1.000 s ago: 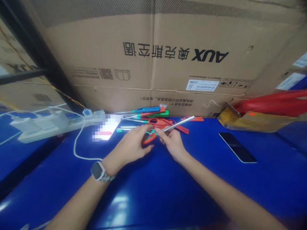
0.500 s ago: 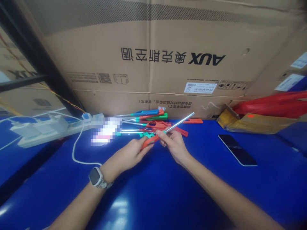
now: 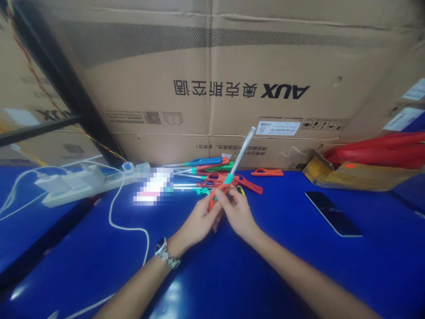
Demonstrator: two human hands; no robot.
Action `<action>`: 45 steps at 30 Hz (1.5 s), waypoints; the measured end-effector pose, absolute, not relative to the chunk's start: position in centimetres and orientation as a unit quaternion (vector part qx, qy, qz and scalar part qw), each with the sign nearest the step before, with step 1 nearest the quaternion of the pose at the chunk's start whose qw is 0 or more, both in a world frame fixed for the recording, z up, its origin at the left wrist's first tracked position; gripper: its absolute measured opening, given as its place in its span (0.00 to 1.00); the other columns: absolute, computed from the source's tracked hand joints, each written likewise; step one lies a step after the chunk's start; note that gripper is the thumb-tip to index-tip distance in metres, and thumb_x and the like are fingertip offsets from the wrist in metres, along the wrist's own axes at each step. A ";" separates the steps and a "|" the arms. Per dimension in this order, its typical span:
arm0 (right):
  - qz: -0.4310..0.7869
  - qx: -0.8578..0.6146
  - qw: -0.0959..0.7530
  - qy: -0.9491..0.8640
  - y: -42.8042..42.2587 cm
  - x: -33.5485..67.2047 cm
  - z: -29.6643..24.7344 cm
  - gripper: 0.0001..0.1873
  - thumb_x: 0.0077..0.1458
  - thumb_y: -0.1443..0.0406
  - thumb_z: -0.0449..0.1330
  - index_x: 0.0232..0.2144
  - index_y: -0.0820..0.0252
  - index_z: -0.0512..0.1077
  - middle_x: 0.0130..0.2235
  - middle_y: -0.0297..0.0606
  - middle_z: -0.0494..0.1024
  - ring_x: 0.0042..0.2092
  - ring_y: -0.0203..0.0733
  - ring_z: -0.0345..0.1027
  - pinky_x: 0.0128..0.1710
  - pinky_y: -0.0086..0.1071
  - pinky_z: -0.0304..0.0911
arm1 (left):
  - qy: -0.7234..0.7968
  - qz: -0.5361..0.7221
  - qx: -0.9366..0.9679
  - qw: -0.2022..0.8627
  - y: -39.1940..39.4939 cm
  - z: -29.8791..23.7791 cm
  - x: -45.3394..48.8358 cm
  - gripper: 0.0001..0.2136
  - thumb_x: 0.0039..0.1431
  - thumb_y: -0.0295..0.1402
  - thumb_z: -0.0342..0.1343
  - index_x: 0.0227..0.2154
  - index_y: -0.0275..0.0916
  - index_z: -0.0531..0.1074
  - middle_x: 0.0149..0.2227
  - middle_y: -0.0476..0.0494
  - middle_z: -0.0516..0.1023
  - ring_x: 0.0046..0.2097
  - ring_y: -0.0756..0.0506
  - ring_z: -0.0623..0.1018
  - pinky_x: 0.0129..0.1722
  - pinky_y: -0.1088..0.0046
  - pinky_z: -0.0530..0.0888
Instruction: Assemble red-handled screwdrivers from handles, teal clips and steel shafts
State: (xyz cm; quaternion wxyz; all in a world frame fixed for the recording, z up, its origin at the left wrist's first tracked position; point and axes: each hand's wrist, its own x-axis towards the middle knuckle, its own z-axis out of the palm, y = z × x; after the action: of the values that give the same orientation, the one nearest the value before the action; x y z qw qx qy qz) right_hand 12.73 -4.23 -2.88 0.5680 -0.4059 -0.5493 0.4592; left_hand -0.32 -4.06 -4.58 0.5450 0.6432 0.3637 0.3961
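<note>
Both my hands are closed around one long-necked gas lighter, with an orange handle, a green collar and a silver tube that points up and away to the right. My left hand grips the handle's lower end. On the handle's right side, just below the collar, my right hand presses with its thumb. Fingers hide much of the handle. Right behind my hands lies a pile of similar lighters in blue, red, orange and green, among them a blue lighter and a red lighter.
A white power strip with plugs and a trailing cable lies left, near a bright pixelated patch. A phone rests at right, before a yellow box holding red material. Behind stands a large cardboard box; an orange lighter handle lies apart.
The lighter has swung steeper, its tube now pointing more upward. My left hand has moved right, closer to my right hand, and the view has shifted slightly.
</note>
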 end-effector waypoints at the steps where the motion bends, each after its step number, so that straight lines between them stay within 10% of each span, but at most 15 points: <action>1: 0.454 -0.404 0.558 -0.566 -4.4 12.7 -3.1 0.18 0.55 0.49 0.63 0.33 0.58 0.75 0.40 0.39 0.73 0.31 0.37 0.67 0.24 0.30 0.65 | 0.356 0.411 0.633 0.551 -4.1 -4.5 -0.2 0.21 0.66 0.51 0.48 0.48 0.37 0.67 0.23 0.54 0.66 0.22 0.51 0.67 0.23 0.75 0.69; 7: 0.404 -0.395 0.583 -0.583 -3.7 13.7 -2.8 0.16 0.60 0.51 0.59 0.36 0.56 0.74 0.38 0.37 0.76 0.42 0.44 0.72 0.43 0.37 0.71 | 0.344 0.400 0.750 0.400 -4.2 -2.9 -1.4 0.14 0.63 0.37 0.55 0.49 0.40 0.71 0.43 0.43 0.76 0.45 0.43 0.75 0.48 0.66 0.72; 15: 0.492 -0.451 0.490 -0.562 -3.6 17.0 -2.0 0.24 0.60 0.43 0.55 0.41 0.57 0.69 0.20 0.26 0.70 0.15 0.33 0.61 0.15 0.26 0.57 | 0.419 0.420 0.775 0.217 -2.8 -2.3 -3.7 0.12 0.67 0.38 0.51 0.28 0.38 0.71 0.27 0.49 0.72 0.30 0.48 0.71 0.33 0.72 0.67; 22: 0.402 -0.431 0.412 -0.695 -4.4 18.9 -2.0 0.24 0.65 0.50 0.53 0.56 0.53 0.72 0.40 0.38 0.81 0.40 0.42 0.75 0.41 0.36 0.71 | 0.452 0.432 0.736 0.258 -2.7 -2.6 -3.3 0.14 0.66 0.43 0.52 0.32 0.38 0.73 0.30 0.48 0.75 0.32 0.48 0.73 0.34 0.72 0.68; 26: 0.338 -0.410 0.386 -0.754 -4.5 19.5 -1.6 0.23 0.62 0.55 0.59 0.59 0.50 0.71 0.60 0.40 0.73 0.62 0.51 0.64 0.63 0.50 0.57 | 0.435 0.480 0.658 0.384 -2.4 -2.6 -3.1 0.18 0.64 0.49 0.53 0.32 0.37 0.74 0.29 0.47 0.76 0.30 0.48 0.74 0.34 0.72 0.71; 31: 0.300 -0.424 0.325 -0.791 -4.6 20.2 -1.7 0.30 0.59 0.59 0.62 0.63 0.54 0.65 0.65 0.45 0.66 0.65 0.54 0.60 0.65 0.53 0.54 | 0.422 0.522 0.542 0.506 -2.1 -2.4 -2.8 0.22 0.56 0.52 0.61 0.30 0.33 0.74 0.24 0.45 0.77 0.26 0.48 0.76 0.30 0.71 0.74; 38: 0.185 -0.479 0.324 -0.794 -0.4 20.3 -1.1 0.19 0.54 0.68 0.63 0.50 0.57 0.73 0.49 0.42 0.80 0.48 0.50 0.75 0.50 0.46 0.68 | 0.465 0.499 0.438 0.586 -0.1 -1.0 -3.4 0.12 0.62 0.37 0.59 0.33 0.30 0.73 0.31 0.37 0.82 0.30 0.47 0.81 0.39 0.69 0.78; 45: 0.076 -0.454 0.246 -0.853 5.4 19.7 -1.1 0.16 0.58 0.70 0.60 0.49 0.61 0.76 0.49 0.47 0.78 0.50 0.50 0.71 0.52 0.44 0.64 | 0.524 0.434 0.548 0.487 3.2 -1.3 -5.2 0.11 0.62 0.35 0.55 0.36 0.31 0.76 0.35 0.35 0.83 0.36 0.43 0.82 0.40 0.67 0.77</action>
State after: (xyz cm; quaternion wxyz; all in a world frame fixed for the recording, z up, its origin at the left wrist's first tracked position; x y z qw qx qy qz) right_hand 19.70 5.38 -1.09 0.2459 -0.4541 -0.8530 0.0756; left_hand -5.17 3.16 -1.26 0.4868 0.5476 0.5244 0.4338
